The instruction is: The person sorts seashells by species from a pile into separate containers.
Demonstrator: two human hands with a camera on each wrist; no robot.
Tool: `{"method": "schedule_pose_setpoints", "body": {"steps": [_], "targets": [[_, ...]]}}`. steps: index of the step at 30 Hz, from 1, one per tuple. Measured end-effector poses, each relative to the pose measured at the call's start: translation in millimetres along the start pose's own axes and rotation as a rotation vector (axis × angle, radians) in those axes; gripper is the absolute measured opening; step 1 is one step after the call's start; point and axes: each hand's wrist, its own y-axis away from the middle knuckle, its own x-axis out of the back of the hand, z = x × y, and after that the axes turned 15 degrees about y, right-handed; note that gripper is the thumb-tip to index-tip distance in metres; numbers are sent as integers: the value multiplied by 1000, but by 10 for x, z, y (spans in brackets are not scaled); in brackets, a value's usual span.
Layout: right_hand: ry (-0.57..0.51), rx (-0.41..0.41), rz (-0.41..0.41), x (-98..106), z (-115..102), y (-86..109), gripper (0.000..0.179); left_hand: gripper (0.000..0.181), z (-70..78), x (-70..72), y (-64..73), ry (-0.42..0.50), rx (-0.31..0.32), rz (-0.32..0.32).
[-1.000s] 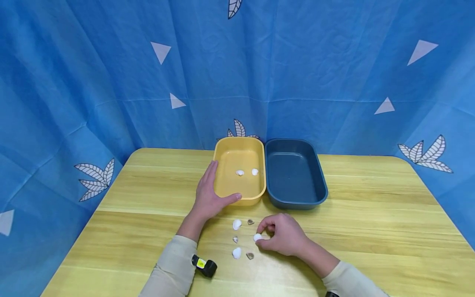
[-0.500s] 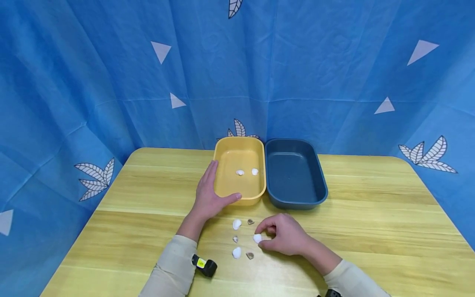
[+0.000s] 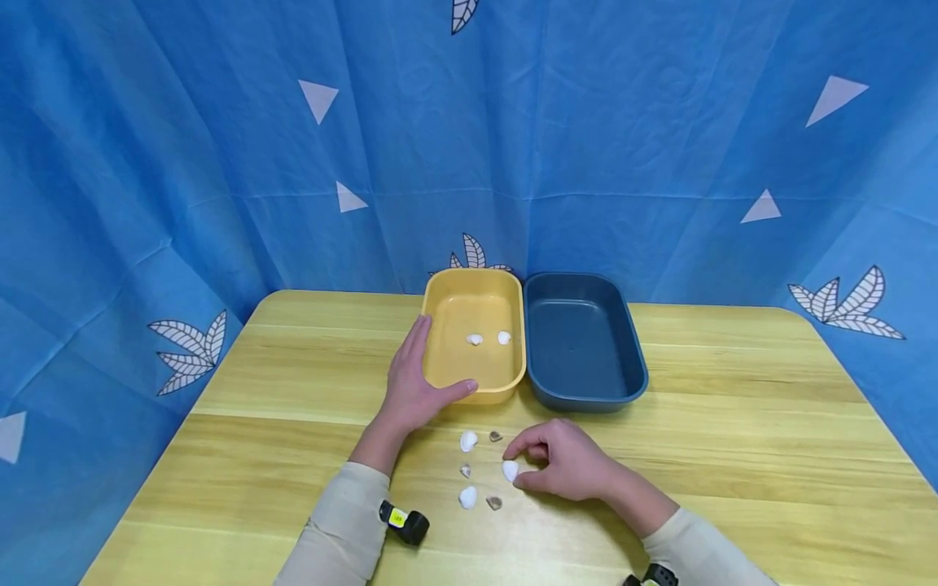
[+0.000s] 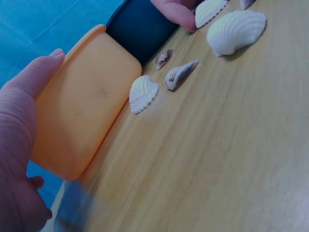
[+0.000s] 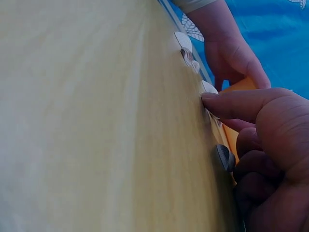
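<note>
With its fingers straight, my left hand (image 3: 414,391) rests against the near left corner of the yellow bin (image 3: 472,305). Its thumb lies on the front rim and the other fingers run along the left side. Two white seashells sit on the bin's floor. Between thumb and forefinger, my right hand (image 3: 567,464) pinches a white seashell (image 3: 510,471) low over the table; in the left wrist view this ribbed seashell (image 4: 211,10) shows beside a fingertip. Left of it lie two more white seashells, one being the near seashell (image 3: 467,497), and several small brownish ones, such as the brown seashell (image 3: 494,503).
A dark blue bin (image 3: 582,342) stands directly right of the yellow one at the back of the wooden table (image 3: 733,423). Behind the table hangs a blue patterned curtain (image 3: 623,146). A black band with a small device (image 3: 405,522) is strapped on the left sleeve.
The pinched white seashell has turned and shifted slightly right between my right thumb and forefinger. My left hand and both bins keep their places.
</note>
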Motion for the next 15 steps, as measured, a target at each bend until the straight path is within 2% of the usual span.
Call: {"method": "schedule_pose_setpoints", "body": {"steps": [4, 15], "targets": [[1, 5, -20, 15, 4, -4, 18, 124, -7, 0, -7, -5, -12, 1], [-49, -11, -4, 8, 2, 3, 17, 124, -6, 0, 1, 3, -9, 1]]}}
